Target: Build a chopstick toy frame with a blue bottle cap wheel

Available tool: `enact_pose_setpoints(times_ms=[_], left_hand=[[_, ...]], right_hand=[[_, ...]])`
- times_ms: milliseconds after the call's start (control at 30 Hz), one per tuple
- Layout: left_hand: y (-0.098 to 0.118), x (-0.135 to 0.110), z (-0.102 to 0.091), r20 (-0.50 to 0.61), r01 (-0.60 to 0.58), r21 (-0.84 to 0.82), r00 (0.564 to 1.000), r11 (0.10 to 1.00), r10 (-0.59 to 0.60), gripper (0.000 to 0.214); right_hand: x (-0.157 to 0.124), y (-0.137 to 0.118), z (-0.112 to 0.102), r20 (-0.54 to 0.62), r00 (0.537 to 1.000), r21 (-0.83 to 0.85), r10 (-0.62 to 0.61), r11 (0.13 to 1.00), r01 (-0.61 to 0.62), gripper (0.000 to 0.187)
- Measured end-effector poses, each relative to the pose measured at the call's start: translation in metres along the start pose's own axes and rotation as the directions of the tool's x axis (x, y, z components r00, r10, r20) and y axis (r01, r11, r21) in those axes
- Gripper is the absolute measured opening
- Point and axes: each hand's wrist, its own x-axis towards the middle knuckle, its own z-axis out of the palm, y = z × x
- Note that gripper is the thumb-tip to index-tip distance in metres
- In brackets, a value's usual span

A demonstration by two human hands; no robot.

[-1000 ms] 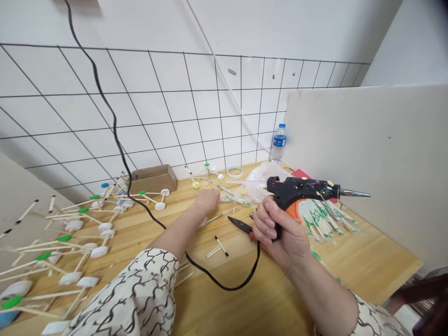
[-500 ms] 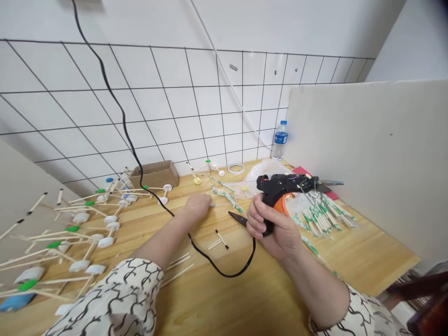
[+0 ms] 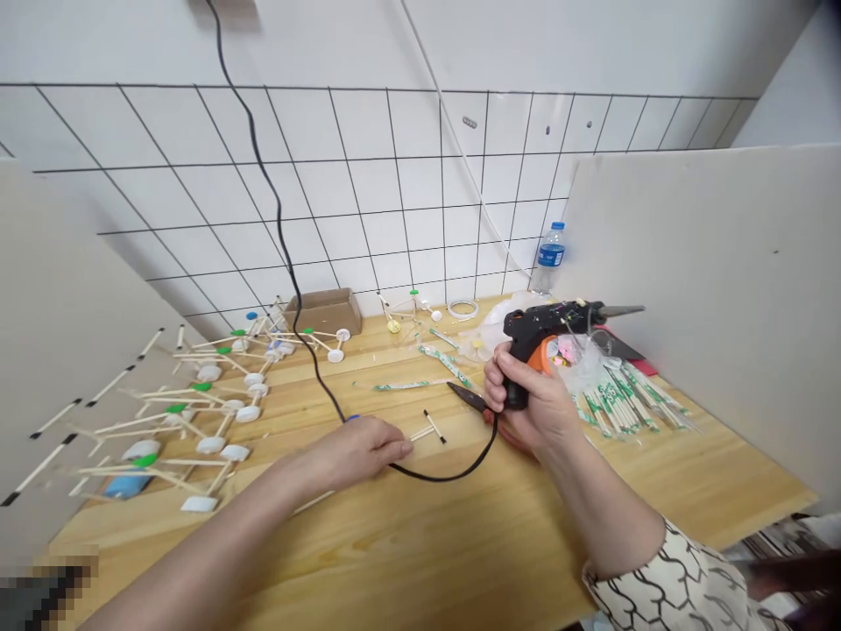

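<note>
My right hand [image 3: 529, 410] grips the pistol handle of a black and orange hot glue gun [image 3: 542, 331], with its metal nozzle pointing right. My left hand [image 3: 358, 449] lies low over the wooden table [image 3: 407, 535], fingers together, with nothing visible in them. It sits beside a black power cord [image 3: 447, 474] that runs under it. Between my hands lie a pair of dark-tipped pliers [image 3: 466, 396] and a few short wooden sticks [image 3: 427, 429]. The pliers' handles are hidden behind my right hand.
Stick frames with bottle caps [image 3: 210, 421] spread across the table's left side. Bundled wooden chopsticks [image 3: 624, 399] and a plastic bag [image 3: 578, 361] lie right. A cardboard box [image 3: 323, 312] and water bottle [image 3: 549, 258] stand at the back, against a tiled wall between pale side panels.
My left hand has moved from the middle of the table toward me, to the cord. The glue gun has moved back and tilted, still in my right hand. The whole view has shifted.
</note>
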Motion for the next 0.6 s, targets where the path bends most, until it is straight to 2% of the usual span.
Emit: enact_pose_setpoints(times_ms=[100,233,333,433,533,600], left_hand=[[0.005,-0.008,0.003,-0.079,0.09,0.221,0.994,0.971,-0.074,0.034],[0.006,-0.008,0.007,-0.164,0.226,0.347,0.97,0.91,-0.178,0.029],[0.002,-0.004,0.013,-0.17,0.254,0.393,0.965,0.884,-0.202,0.028],[-0.001,-0.002,0.016,-0.207,0.275,0.415,0.957,0.867,-0.204,0.031],[0.004,-0.003,0.017,-0.252,0.291,0.366,0.945,0.884,-0.207,0.032],[0.01,-0.003,0.019,-0.273,0.276,0.288,0.941,0.917,-0.198,0.029]], right_hand=[[0.007,0.004,-0.006,-0.049,0.997,-0.226,-0.056,0.973,0.043,0.02],[0.014,0.013,-0.01,-0.102,0.995,-0.378,0.009,0.925,-0.047,0.028],[0.016,0.017,-0.01,-0.135,0.989,-0.419,0.058,0.901,-0.11,0.027],[0.015,0.014,-0.009,-0.163,0.985,-0.481,0.056,0.867,-0.129,0.023],[0.013,0.007,-0.01,-0.154,0.987,-0.563,0.049,0.816,-0.129,0.022],[0.011,0.004,-0.012,-0.124,0.988,-0.607,0.094,0.78,-0.15,0.021]])
